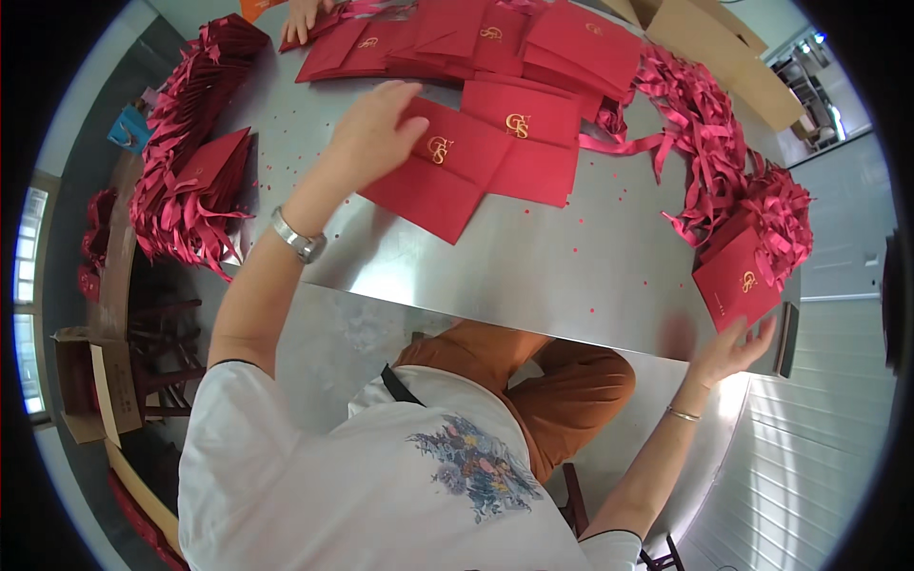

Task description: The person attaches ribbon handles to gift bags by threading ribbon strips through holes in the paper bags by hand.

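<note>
A flat red paper gift bag with a gold emblem lies on the metal table, its lower edge slanting toward me. My left hand is over its upper left side, thumb and fingers apart. Another flat red bag lies partly under it, to the right. At the table's right end, my right hand has its fingers spread by the lower edge of a red bag at the front of a stack. Whether those fingertips touch the bag, I cannot tell.
Heaps of red ribbon handles run along the right side. A long row of ribboned bags lines the left. Several bag stacks cover the far side, where another person's hand rests. A cardboard box stands at far right.
</note>
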`<state>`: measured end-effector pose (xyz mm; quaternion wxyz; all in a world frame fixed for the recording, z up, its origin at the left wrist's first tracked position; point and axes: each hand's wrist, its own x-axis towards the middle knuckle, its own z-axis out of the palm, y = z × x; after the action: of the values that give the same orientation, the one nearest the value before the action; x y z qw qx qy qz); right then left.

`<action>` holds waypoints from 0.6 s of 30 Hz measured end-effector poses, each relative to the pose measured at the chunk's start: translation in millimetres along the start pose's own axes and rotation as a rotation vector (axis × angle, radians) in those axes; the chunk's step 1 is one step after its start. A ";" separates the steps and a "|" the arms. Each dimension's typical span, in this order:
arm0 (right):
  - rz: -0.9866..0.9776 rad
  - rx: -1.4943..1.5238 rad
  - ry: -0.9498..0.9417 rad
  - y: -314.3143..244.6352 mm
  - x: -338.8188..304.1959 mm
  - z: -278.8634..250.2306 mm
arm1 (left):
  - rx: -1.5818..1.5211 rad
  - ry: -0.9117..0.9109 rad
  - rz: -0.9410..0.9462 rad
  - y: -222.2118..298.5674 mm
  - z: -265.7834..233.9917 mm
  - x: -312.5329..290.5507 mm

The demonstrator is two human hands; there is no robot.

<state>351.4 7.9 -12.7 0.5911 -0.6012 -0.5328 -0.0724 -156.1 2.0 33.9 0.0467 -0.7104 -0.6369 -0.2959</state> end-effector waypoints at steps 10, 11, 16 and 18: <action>-0.584 0.034 -0.672 -108.5 -22.5 126.1 | -0.292 -0.308 -0.066 -36.3 12.0 12.1; -0.628 0.044 -0.684 -109.7 -20.4 143.8 | -0.323 -0.286 -0.104 -35.9 10.9 10.0; -0.633 -0.056 -0.782 -114.2 -19.2 208.1 | -0.393 -0.176 -0.192 -43.0 -2.6 -10.3; -0.607 -0.220 -0.850 -126.3 -18.8 201.7 | -0.502 -0.218 -0.332 -45.6 -18.6 -24.9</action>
<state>142.2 122.7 -4.8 0.2089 -0.4548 -0.8645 -0.0456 -205.7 -19.7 23.0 -0.2475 -0.6137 -0.6523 -0.3697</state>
